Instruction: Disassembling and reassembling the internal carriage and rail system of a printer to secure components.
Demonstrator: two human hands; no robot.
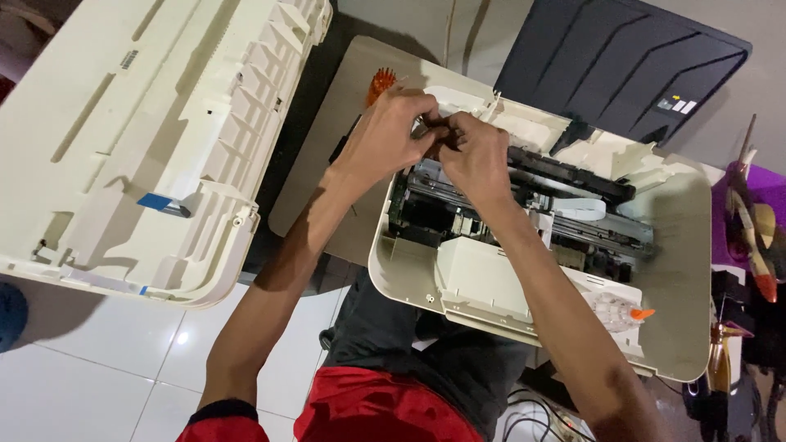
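Together, both hands (434, 139) inside printer (679, 245)

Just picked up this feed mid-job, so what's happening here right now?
A person has both hands inside an opened cream printer. The left hand and right hand meet over a small dark part at the mechanism's back edge, pinching it together. The removed top cover lies upside down to the left, and the dark paper tray stands behind.
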